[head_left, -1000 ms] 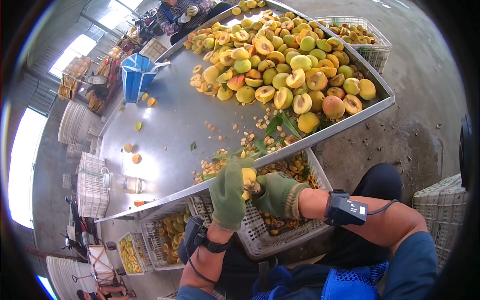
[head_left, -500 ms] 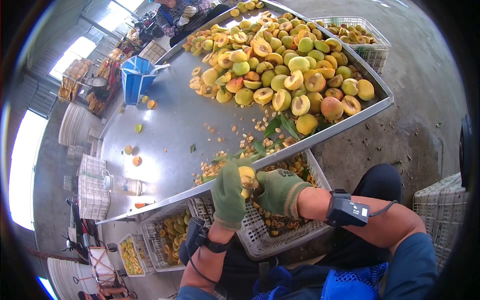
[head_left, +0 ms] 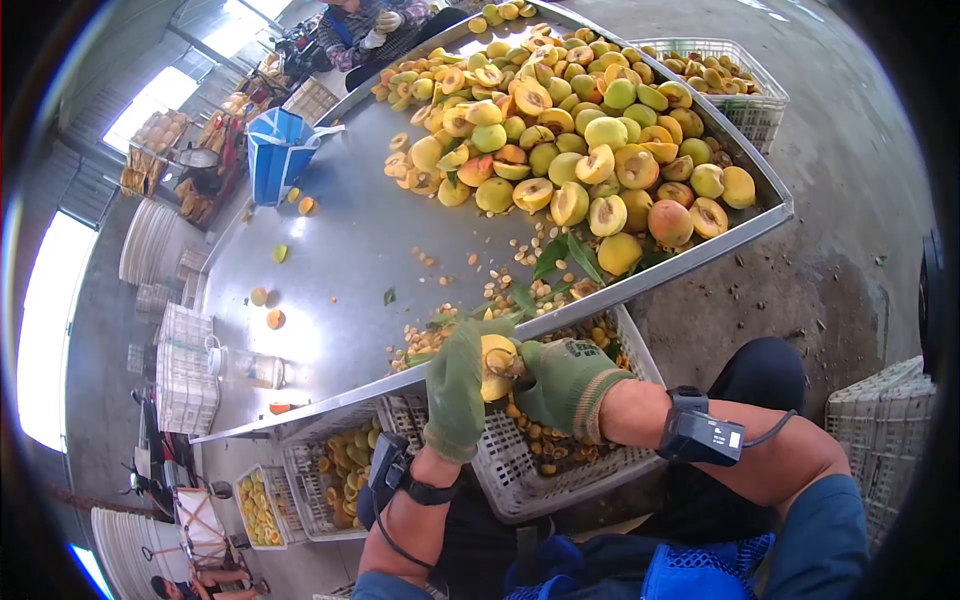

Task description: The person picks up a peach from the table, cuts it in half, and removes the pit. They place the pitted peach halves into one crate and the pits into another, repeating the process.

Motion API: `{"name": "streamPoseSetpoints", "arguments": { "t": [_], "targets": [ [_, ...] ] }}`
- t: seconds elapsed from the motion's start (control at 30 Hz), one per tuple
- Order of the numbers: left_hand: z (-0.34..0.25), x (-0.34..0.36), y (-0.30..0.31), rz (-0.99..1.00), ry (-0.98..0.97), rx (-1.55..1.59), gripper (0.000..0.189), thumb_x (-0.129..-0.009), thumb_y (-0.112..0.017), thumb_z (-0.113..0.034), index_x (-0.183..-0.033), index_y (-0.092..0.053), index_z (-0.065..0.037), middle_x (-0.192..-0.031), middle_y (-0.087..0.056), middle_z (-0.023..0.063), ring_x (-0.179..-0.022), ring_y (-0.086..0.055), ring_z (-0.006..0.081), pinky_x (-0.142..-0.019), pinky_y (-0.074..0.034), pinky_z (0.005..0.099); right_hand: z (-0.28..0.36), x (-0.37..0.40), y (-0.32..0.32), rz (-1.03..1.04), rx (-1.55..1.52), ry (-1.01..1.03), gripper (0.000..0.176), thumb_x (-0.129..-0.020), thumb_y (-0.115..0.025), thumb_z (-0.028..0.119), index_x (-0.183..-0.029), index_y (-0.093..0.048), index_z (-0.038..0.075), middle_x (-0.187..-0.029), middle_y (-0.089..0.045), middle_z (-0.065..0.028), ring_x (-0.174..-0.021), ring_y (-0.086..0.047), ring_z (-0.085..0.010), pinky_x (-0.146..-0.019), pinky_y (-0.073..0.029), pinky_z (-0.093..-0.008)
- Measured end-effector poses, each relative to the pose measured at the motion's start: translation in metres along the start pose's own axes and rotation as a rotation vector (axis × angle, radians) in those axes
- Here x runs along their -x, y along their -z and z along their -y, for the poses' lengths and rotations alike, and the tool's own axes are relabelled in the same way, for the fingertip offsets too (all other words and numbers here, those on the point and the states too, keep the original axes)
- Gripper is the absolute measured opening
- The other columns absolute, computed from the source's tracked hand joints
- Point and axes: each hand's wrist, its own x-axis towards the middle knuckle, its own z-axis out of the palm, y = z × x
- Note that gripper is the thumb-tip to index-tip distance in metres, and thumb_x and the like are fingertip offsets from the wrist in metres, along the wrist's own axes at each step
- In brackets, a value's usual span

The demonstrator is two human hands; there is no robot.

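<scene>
My left hand (head_left: 455,385), in a green knit glove, is closed around a yellow peach (head_left: 495,372) with its cut flesh facing my right side. My right hand (head_left: 570,385), gloved alike, is closed with its fingertips against the peach; whatever it grips is hidden. Both hands are just off the near edge of the metal table (head_left: 350,250). Beneath them is a white plastic crate (head_left: 515,490) holding pits and fruit scraps. Beyond my hands, loose pits (head_left: 490,285) and green leaves (head_left: 553,258) lie along the table edge.
A large pile of whole and halved peaches (head_left: 605,130) covers the table's far right. A blue bag (head_left: 275,160) and a clear plastic jug (head_left: 250,368) stand at left. Fruit crates (head_left: 320,515) sit below. A gloved co-worker (head_left: 375,30) sits across the table.
The peach is turned slightly so more of its cut face shows. My right hand has shifted a little to the right. The view has moved slightly.
</scene>
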Motion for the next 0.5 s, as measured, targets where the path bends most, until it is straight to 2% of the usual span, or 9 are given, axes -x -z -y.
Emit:
{"name": "streamPoseSetpoints", "arguments": {
  "t": [0.17, 0.27, 0.37, 0.47, 0.5],
  "targets": [
    [0.006, 0.001, 0.001, -0.038, -0.093, -0.153, 0.046, -0.113, -0.041, -0.033, -0.119, -0.068, 0.004, -0.106, -0.072, 0.0097, -0.096, -0.067, 0.0155, -0.086, -0.054, 0.031, -0.008, -0.008, -0.013, 0.025, -0.043, 0.005, 0.028, -0.088, -0.066, 0.025, -0.105, -0.073, 0.004, -0.096, -0.073, -0.0236, -0.096, -0.07, -0.0407, -0.084, -0.055, -0.0491],
    [0.007, 0.0, -0.003, -0.101, -0.151, -0.197, 0.049, -0.112, -0.044, -0.04, -0.119, -0.068, 0.002, -0.101, -0.072, 0.0113, -0.09, -0.069, 0.0181, -0.082, -0.056, 0.0314, -0.011, -0.011, -0.025, 0.009, -0.169, 0.027, 0.025, -0.089, -0.068, 0.024, -0.102, -0.073, 0.004, -0.094, -0.073, -0.0223, -0.093, -0.071, -0.0395, -0.081, -0.055, -0.0462],
    [0.011, 0.0, -0.001, -0.141, -0.223, -0.284, 0.047, -0.112, -0.045, -0.038, -0.12, -0.067, 0.003, -0.106, -0.072, 0.0122, -0.092, -0.069, 0.0182, -0.084, -0.056, 0.0319, -0.009, -0.013, -0.029, 0.07, -0.231, 0.022, 0.024, -0.09, -0.069, 0.025, -0.102, -0.074, 0.005, -0.091, -0.073, -0.021, -0.089, -0.071, -0.0387, -0.078, -0.055, -0.0422],
    [0.021, -0.001, -0.004, -0.178, -0.381, -0.399, 0.049, -0.112, -0.043, -0.04, -0.121, -0.066, 0.002, -0.111, -0.071, 0.0129, -0.094, -0.068, 0.0184, -0.086, -0.056, 0.0324, -0.022, -0.023, -0.048, 0.1, -0.331, 0.068, 0.026, -0.09, -0.071, 0.028, -0.101, -0.074, 0.005, -0.089, -0.073, -0.0206, -0.086, -0.071, -0.0378, -0.076, -0.055, -0.0399],
    [0.022, 0.001, -0.005, -0.191, -0.35, -0.349, 0.05, -0.112, -0.043, -0.041, -0.121, -0.066, 0.002, -0.112, -0.071, 0.0129, -0.095, -0.068, 0.0185, -0.086, -0.056, 0.0324, -0.019, -0.023, -0.046, 0.114, -0.315, 0.07, 0.025, -0.09, -0.071, 0.028, -0.1, -0.074, 0.005, -0.088, -0.073, -0.0205, -0.086, -0.071, -0.037, -0.076, -0.055, -0.0396]
  ]
}}
